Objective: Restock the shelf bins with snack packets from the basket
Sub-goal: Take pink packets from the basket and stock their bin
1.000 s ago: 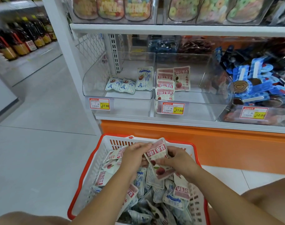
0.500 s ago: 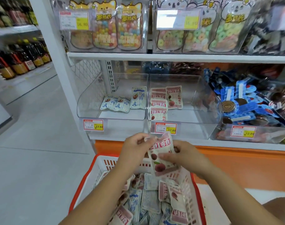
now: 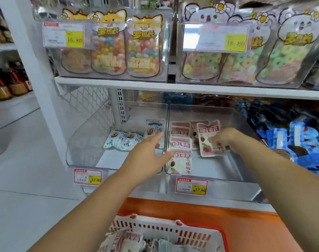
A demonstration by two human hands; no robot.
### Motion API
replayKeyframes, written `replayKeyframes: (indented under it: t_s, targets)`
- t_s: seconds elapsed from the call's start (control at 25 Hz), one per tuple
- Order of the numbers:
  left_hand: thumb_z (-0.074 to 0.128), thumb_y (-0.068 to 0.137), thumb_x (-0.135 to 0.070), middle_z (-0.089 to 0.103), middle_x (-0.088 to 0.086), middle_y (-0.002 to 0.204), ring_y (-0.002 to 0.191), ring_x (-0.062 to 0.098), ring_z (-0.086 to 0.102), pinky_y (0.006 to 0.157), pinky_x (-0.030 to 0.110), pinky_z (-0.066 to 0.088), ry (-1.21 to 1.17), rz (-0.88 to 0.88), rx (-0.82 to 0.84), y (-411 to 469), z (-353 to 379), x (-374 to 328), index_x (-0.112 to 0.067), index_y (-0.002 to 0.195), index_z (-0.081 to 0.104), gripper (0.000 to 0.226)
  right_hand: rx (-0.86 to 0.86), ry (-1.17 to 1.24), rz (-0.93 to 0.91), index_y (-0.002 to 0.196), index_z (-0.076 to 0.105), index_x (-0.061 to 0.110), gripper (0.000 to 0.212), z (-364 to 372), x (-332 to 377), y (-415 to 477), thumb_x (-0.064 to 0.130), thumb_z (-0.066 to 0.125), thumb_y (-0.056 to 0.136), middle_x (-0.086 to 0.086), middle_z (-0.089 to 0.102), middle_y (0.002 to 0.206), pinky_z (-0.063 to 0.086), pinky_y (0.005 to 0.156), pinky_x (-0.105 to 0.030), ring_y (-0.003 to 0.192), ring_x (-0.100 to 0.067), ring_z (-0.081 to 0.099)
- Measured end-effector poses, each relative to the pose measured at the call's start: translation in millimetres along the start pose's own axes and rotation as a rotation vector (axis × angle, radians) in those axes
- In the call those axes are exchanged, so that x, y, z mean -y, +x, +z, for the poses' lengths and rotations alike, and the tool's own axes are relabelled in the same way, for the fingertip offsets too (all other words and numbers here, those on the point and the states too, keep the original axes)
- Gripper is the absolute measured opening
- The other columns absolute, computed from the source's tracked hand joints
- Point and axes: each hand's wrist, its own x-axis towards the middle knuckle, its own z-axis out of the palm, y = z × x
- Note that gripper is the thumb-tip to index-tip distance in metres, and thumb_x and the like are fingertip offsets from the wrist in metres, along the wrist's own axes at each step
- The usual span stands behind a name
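Observation:
My right hand point(image 3: 223, 138) reaches into the middle clear bin point(image 3: 218, 175) and grips a pink-and-white snack packet point(image 3: 207, 142), held above the bin floor beside a row of matching pink packets point(image 3: 180, 142). My left hand point(image 3: 148, 151) hovers with straight fingers at the divider between that bin and the left clear bin point(image 3: 86, 142), holding nothing. Blue-and-white packets point(image 3: 124, 140) lie in the left bin. The white basket with a red rim point(image 3: 173, 231) sits low in view with several packets inside.
Above, a white shelf point(image 3: 173, 86) carries clear bins of colourful candy bags point(image 3: 115, 51). A bin of blue-wrapped snacks point(image 3: 291, 137) stands to the right. Price tags point(image 3: 191, 186) hang on the bin fronts. An orange shelf base point(image 3: 246, 224) lies behind the basket. Bottles point(image 3: 7, 84) line a far left shelf.
Both hands rose from above the basket to the bins. My left hand let go of the pink packet; my right hand carried it into the middle bin.

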Motion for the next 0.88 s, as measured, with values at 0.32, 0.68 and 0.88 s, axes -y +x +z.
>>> replayKeyframes:
  t_s: [0.32, 0.68, 0.88]
  targets:
    - [0.060, 0.085, -0.053, 0.058, -0.025, 0.129, 0.115, -0.015, 0.051, 0.100, 0.023, 0.047, -0.233, -0.004, 0.044, 11, 11, 18, -0.041, 0.142, 0.043, 0.061, 0.064, 0.180, 0.063, 0.102, 0.065, 0.004, 0.032, 32, -7, 40, 0.014, 0.081, 0.077, -0.012, 0.071, 0.104, 0.056, 0.083, -0.037, 0.090, -0.026, 0.069]
    - [0.062, 0.087, -0.048, 0.058, -0.028, 0.128, 0.114, -0.017, 0.051, 0.102, 0.022, 0.044, -0.284, -0.016, 0.043, 10, 11, 16, -0.042, 0.141, 0.045, 0.057, 0.048, 0.192, -0.054, 0.087, 0.060, 0.019, 0.021, 36, -8, 27, 0.008, 0.076, 0.081, -0.006, 0.069, 0.115, 0.049, 0.100, -0.040, 0.107, -0.029, 0.065]
    - [0.063, 0.087, -0.049, 0.056, -0.030, 0.130, 0.114, -0.017, 0.051, 0.105, 0.028, 0.043, -0.293, -0.023, 0.054, 8, 8, 15, -0.042, 0.140, 0.046, 0.057, 0.096, 0.164, -0.055, 0.100, 0.063, 0.017, 0.029, 34, -9, 27, 0.020, 0.080, 0.078, -0.008, 0.069, 0.119, 0.049, 0.101, -0.041, 0.106, -0.027, 0.066]
